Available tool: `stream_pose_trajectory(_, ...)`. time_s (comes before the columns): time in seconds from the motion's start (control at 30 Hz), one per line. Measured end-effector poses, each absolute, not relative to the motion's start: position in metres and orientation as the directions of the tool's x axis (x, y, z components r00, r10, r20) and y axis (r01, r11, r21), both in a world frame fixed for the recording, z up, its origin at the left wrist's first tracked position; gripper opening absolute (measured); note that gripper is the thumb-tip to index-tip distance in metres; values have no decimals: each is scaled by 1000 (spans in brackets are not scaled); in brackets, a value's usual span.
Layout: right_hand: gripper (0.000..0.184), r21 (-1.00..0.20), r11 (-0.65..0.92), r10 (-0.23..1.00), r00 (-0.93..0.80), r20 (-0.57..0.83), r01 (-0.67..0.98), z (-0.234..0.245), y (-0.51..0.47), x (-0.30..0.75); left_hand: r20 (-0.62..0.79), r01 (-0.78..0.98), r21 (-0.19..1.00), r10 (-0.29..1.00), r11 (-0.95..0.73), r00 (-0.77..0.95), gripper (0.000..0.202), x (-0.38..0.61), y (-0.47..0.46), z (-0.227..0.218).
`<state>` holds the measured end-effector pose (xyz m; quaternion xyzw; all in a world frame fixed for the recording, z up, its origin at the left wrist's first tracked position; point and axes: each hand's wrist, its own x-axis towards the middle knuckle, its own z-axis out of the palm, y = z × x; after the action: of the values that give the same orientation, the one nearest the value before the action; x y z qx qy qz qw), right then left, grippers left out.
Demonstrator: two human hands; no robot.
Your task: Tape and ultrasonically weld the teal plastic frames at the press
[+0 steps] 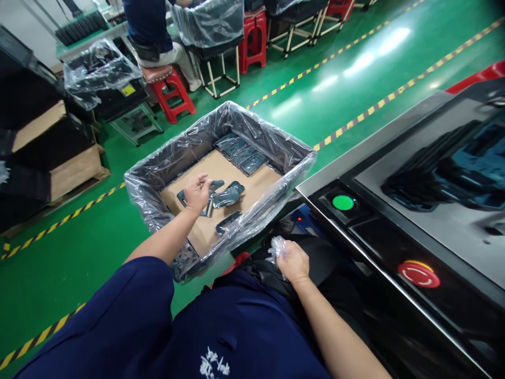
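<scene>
My left hand [198,192] reaches into a large plastic-lined bin [278,139]. Its fingers are pinched at the end of a small dark plastic part [216,185]. Just right of it, dark parts in shiny film [228,197] lie on the cardboard sheet [205,234] at the bottom. Another dark part [228,223] rests nearer the bin's front wall, and one more is partly hidden under my left hand. Over my lap, my right hand [295,260] is closed round crumpled clear plastic film [277,248].
Several wrapped dark parts [241,152] lie in a row at the bin's far side. On my right stands a machine with a green button [343,202] and a red emergency stop [418,273]. A person [148,29] sits on a red stool [172,97] beyond.
</scene>
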<state>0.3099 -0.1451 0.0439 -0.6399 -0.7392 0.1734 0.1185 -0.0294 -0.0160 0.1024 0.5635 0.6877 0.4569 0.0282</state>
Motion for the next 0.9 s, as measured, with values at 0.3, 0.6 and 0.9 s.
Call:
stream_pose_trajectory(0.3, 14, -410, 114, 987, -149, -53, 905, 42, -145, 310, 396, 591, 807, 762, -23, -511, 21, -34, -17, 125)
stream_pose_trajectory(0.6, 13, -393, 116, 988, -146, -47, 912, 43, -144, 309, 328, 554, 831, 763, 47, -556, 22, -45, -5, 111)
stream_pose_trajectory(0.9, 14, -384, 132, 985, -164, -50, 914, 40, -143, 308, -107, 944, 328, 994, 27, 9, 25, 0, 15, 64)
